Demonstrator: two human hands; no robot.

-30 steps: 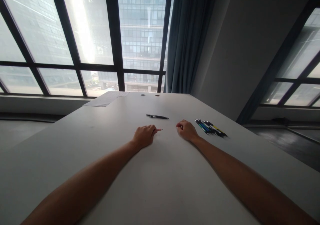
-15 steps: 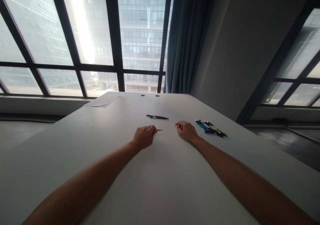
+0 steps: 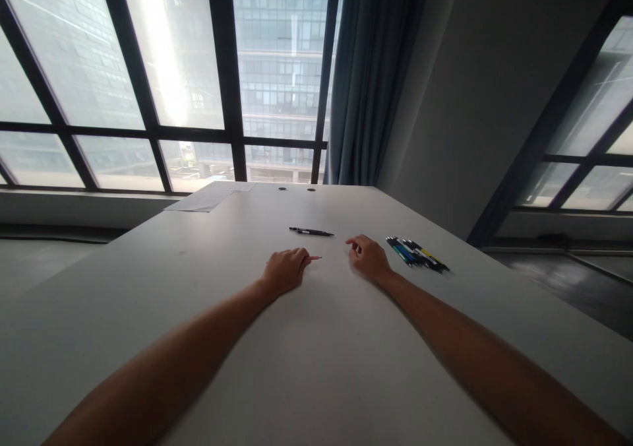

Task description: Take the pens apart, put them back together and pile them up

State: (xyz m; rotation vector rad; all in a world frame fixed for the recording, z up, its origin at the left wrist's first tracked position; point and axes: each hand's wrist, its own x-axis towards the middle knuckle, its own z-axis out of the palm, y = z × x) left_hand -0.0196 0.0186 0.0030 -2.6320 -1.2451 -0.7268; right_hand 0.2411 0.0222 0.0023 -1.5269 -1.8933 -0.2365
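My left hand (image 3: 285, 268) rests on the white table (image 3: 306, 360), fingers curled around a thin reddish pen (image 3: 315, 258) whose tip pokes out to the right. My right hand (image 3: 366, 257) hovers just off the table to the right of it, fingers bent and slightly apart; I cannot tell whether it holds something small. A black pen (image 3: 311, 231) lies alone on the table a little beyond both hands.
A bundle of several pens (image 3: 416, 254), black, blue and yellow, lies right of my right hand. Sheets of paper (image 3: 210, 196) lie at the far left corner. Two cable holes (image 3: 297, 189) mark the far edge. Windows and a grey curtain (image 3: 370, 76) stand behind.
My right hand has lifted slightly and shifted a little away from me, toward the black pen. My left hand stays put.
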